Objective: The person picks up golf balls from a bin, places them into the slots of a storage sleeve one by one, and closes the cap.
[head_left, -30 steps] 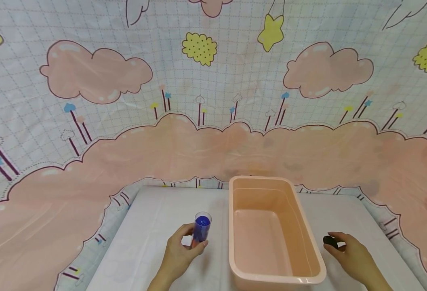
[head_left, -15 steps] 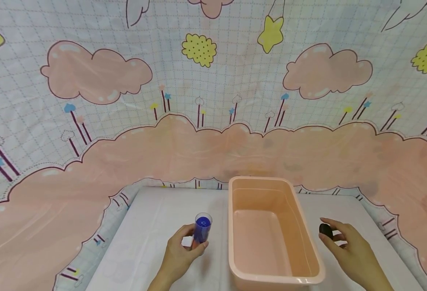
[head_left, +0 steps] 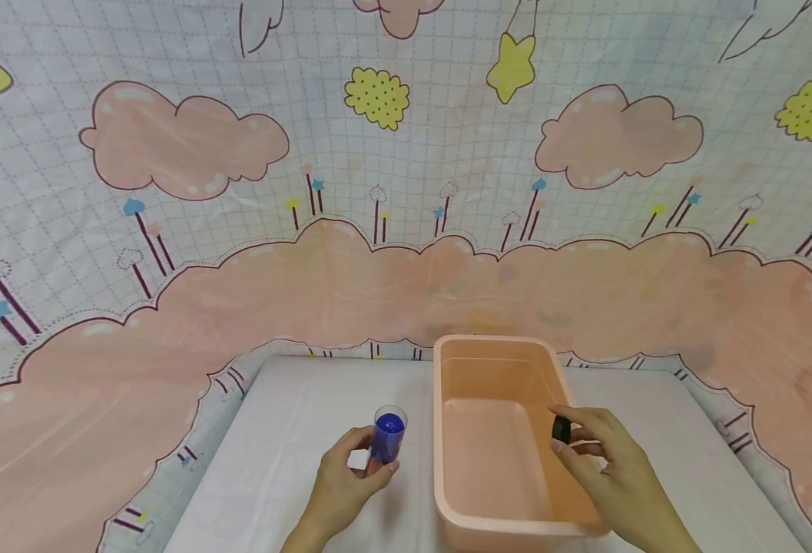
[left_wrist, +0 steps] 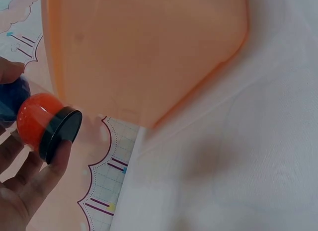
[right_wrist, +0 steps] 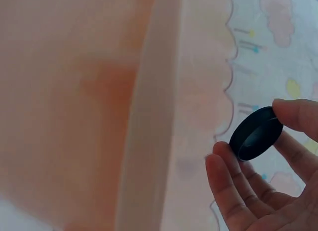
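My left hand (head_left: 339, 482) grips a clear plastic tube (head_left: 387, 438), upright with a slight tilt, left of the peach bin (head_left: 502, 528). Its top end has no lid on it. Inside, a blue ball (left_wrist: 12, 99) sits above an orange ball (left_wrist: 37, 114), and a black cap (left_wrist: 58, 134) closes the bottom, with a fingertip against it. My right hand (head_left: 623, 476) pinches a loose black round lid (right_wrist: 256, 134) between thumb and fingers. In the head view this hand overlaps the bin's right rim. The lid's hollow side shows in the right wrist view.
The deep rectangular bin stands between my hands on a white-covered table (head_left: 295, 407). Its inner floor shows bare peach plastic. Behind the table hangs a patterned cloth (head_left: 406, 292) with clouds and stars.
My right hand has moved left and slightly up with the black lid, from beside the bin to over its right rim. The left hand and tube have stayed almost still.
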### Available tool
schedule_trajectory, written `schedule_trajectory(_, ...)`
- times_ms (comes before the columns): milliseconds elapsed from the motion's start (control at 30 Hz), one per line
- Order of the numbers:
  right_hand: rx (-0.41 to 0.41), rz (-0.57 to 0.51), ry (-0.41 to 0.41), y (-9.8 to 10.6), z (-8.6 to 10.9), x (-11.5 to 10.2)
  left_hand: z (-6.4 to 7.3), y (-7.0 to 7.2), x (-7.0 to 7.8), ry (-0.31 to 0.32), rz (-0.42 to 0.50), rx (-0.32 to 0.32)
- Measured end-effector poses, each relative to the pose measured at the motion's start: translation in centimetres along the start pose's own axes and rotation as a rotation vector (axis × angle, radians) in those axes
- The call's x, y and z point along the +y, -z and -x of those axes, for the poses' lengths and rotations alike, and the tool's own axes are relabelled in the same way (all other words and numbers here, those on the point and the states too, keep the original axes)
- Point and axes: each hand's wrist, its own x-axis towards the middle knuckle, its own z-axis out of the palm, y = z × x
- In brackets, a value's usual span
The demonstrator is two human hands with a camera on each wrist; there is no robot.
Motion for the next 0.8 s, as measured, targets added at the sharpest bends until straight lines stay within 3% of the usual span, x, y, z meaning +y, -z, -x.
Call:
schedule_trajectory(400, -0.042, -0.249, 0.100, -4.8, -1.6, -3.2, 0.5, 0.0, 0.9, -0.010, -0.028, -0.039)
schedule_trajectory(600, -0.010, -0.353, 0.179, -7.0, -2.2, -4.3, 0.6, 0.0, 1.3, -0.030, -0.023, -0.064)
schedule_trajectory(800, -0.018, -0.419, 0.146, -8.6, -2.4, -5.5, 0.7, 0.0, 1.7, -0.041, -0.016, -0.088)
